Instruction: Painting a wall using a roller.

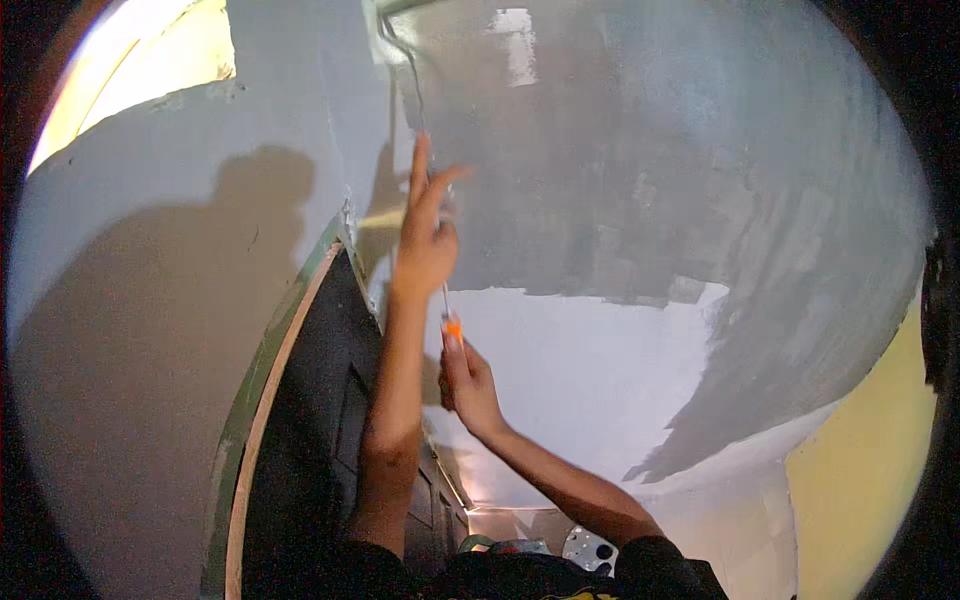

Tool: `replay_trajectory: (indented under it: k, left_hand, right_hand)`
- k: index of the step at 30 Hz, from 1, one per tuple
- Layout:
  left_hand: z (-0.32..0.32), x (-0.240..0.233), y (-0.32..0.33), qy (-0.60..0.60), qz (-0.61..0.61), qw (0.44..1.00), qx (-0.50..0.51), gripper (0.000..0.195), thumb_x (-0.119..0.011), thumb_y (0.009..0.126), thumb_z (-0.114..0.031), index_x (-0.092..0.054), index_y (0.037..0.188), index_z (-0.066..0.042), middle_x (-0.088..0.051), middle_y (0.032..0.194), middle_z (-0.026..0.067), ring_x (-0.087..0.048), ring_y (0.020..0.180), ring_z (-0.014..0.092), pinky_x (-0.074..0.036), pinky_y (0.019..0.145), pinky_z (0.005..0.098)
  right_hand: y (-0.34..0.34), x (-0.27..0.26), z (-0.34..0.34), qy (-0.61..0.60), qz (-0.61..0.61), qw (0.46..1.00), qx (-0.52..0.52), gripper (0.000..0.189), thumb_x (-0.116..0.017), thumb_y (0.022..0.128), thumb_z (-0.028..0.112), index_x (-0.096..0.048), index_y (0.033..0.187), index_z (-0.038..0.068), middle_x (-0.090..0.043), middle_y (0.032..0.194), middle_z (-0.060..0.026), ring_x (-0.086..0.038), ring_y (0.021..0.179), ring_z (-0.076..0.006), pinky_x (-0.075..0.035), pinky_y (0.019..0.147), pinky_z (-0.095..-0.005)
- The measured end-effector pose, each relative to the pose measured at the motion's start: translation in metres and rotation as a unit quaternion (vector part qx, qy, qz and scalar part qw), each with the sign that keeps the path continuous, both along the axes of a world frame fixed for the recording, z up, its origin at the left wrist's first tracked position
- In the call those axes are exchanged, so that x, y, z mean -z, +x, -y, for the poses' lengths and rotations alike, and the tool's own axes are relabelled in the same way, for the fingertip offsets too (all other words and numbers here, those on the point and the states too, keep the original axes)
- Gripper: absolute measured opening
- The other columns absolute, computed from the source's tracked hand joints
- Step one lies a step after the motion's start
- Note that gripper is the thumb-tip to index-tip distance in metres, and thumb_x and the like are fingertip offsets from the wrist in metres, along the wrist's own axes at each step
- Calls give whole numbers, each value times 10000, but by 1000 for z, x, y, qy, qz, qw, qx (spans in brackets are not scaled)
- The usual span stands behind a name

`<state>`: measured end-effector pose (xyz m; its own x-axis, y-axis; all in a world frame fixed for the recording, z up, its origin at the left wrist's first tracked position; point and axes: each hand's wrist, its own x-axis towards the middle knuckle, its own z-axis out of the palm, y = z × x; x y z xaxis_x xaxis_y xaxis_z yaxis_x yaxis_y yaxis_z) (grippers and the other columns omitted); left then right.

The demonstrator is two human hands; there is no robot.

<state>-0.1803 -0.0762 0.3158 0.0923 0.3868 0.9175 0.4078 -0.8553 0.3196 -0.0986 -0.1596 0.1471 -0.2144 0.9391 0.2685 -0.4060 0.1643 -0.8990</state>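
Observation:
My right hand (pixel 471 386) is closed around the orange-and-clear handle (pixel 452 328) of a long, thin metal rod (pixel 446 296), which looks like a paint roller frame. Above it, my left hand (pixel 427 244) is raised and blurred, with the index finger pointing up and another finger spread to the right. The rod passes at this hand and is partly hidden by it, so I cannot tell whether the fingers grip it. A bent dark wire (pixel 414 67) continues towards the top; its far end is unclear. Before me, a wall (pixel 570 187) carries uneven grey paint around a white patch (pixel 570 375).
A dark panelled door (pixel 315 390) with a wooden and green frame (pixel 281 360) stands at left. My shadow (pixel 187 300) falls on the pale wall beside it. A bright opening (pixel 157 67) lies upper left, a yellow wall (pixel 855 457) right. A perforated disc (pixel 585 551) is low down.

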Motion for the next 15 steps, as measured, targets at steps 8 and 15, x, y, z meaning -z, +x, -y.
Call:
replay_trajectory:
  k: [8, 15]
  left_hand:
    - [-8, 54, 10, 34, -46, 991, -122, 810, -355, 628, 244, -597, 1307, -124, -188, 1646, 137, -236, 1502, 311, -458, 1015, 350]
    - [64, 192, 37, -184, 25, 982, -20, 798, -376, 625, 240, -592, 1315, -96, -221, 1622, 186, -311, 1460, 370, -484, 986, 367]
  right_hand:
    - [5, 45, 0, -29, -5, 999, 12, 355, -463, 1065, 374, -620, 1061, 55, -421, 655, 93, -379, 558, -30, -315, 484, -232]
    - [15, 194, 76, -81, 68, 988, 113, 415, -390, 1072, 429, -494, 815, 120, -403, 580, 62, -372, 463, -41, -308, 419, -241]
